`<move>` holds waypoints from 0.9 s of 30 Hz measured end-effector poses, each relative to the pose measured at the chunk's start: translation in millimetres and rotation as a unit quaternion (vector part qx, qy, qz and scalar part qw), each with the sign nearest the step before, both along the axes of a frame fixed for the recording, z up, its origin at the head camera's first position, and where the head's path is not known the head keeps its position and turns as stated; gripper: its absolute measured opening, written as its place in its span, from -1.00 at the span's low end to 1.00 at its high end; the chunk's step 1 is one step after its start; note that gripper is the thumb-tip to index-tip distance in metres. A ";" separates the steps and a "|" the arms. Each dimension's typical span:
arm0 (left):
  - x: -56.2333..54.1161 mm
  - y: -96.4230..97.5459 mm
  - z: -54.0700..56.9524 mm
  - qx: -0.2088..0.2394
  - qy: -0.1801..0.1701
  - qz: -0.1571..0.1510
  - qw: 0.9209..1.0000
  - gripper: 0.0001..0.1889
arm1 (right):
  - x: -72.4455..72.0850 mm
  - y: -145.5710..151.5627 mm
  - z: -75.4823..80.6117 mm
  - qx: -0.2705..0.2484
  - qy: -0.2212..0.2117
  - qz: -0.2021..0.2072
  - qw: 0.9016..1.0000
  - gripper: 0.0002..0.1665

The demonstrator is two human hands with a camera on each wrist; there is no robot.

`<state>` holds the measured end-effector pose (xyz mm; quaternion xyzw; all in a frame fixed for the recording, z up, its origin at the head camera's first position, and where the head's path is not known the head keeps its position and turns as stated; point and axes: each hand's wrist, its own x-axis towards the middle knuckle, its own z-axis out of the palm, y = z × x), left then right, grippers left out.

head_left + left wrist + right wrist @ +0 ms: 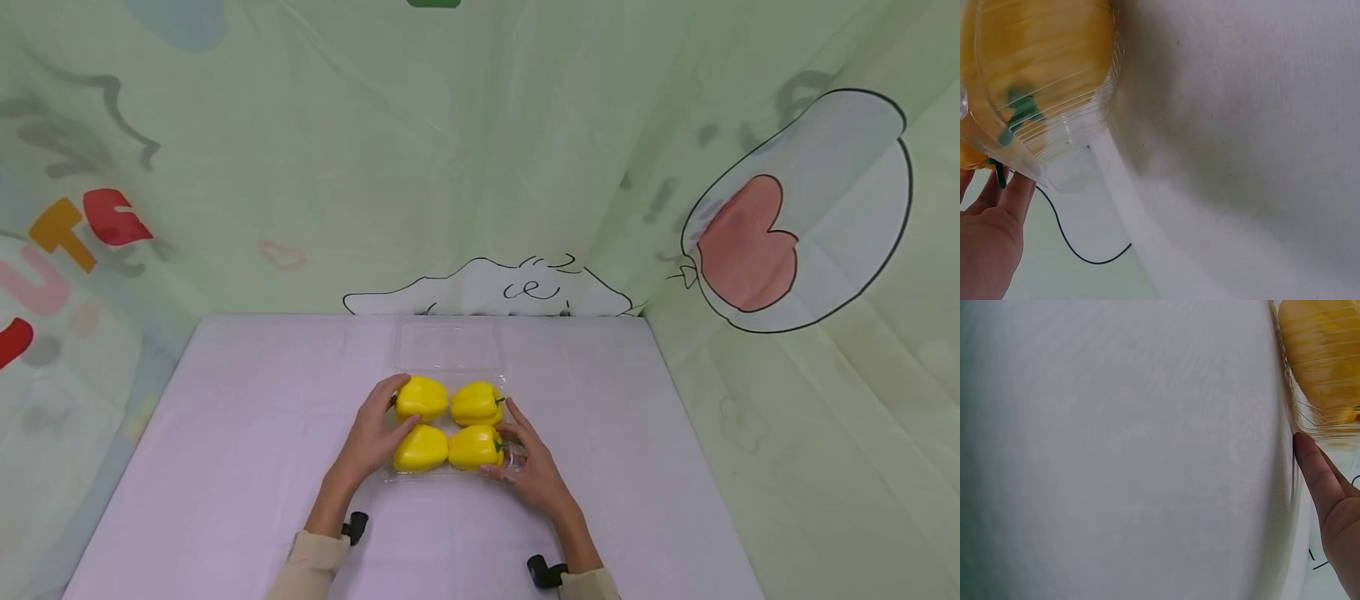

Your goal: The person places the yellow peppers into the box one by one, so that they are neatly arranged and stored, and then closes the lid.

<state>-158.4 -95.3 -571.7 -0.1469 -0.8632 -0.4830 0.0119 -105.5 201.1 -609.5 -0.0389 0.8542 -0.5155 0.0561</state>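
Several yellow bell peppers (477, 447) sit two by two in a clear plastic box (408, 477). My left hand (375, 431) grips the back left yellow bell pepper (422, 397), fingers behind and thumb in front. In the left wrist view, those fingers (1017, 194) are by a green stem beside the box wall. My right hand (536, 471) holds the right end of the box, thumb near its front corner and other fingers farther back by the pepper stems. The right wrist view shows a fingertip against the box's lower corner; the other fingers are mostly hidden.
The box's clear lid (448, 346) lies opened flat behind it. A pale cloth covers the table (615, 400). Printed curtains (450, 167) stand along the back and both sides. A black wrist camera (356, 527) is on the left wrist, another (543, 572) on the right.
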 end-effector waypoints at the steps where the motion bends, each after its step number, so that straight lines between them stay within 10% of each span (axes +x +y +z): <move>1: 0.2 0.1 -0.2 0.000 0.000 0.001 1.000 -0.26 | 0.0 -0.1 0.0 0.000 0.001 0.000 1.000 -0.25; 27: 2.8 -0.1 8.6 -0.041 -0.010 0.004 0.999 -0.29 | 1.1 0.6 0.0 -0.014 0.004 0.008 1.000 -0.26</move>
